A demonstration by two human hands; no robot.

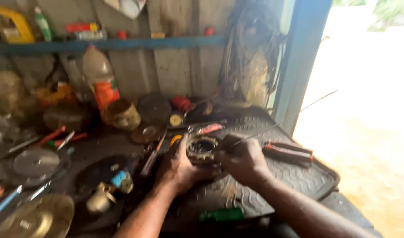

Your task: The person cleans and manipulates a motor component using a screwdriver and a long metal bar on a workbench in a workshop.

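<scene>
- Round metal ring-shaped part (pixel 202 149) is held between both hands over black ribbed rubber mat (pixel 298 176) on tabletop (pixel 100 145), approx. centre of view.
- Left hand (pixel 179 169): closed on ring part's left side, thumb laid up along its rim.
- Right hand (pixel 243 161): closed against part's right side; a thin wire (pixel 290 117) is seen running from this hand up and to the right. Exact grip on wire cannot be told, view blurred.
- Red-handled pliers (pixel 287 152) are lying on mat just right of right hand, not touched.
- Scissors w/ red handle (pixel 206 129) are lying just behind ring part.
- Green item (pixel 221 214) is lying at mat's near edge, between the forearms.
- Left of mat: small brass-coloured part (pixel 98 200), round metal disc (pixel 34 163), screwdrivers, misc. clutter.
- Plastic bottle w/ orange label (pixel 101 79) is standing upright at rear, against wall, below blue shelf (pixel 122 43).
</scene>
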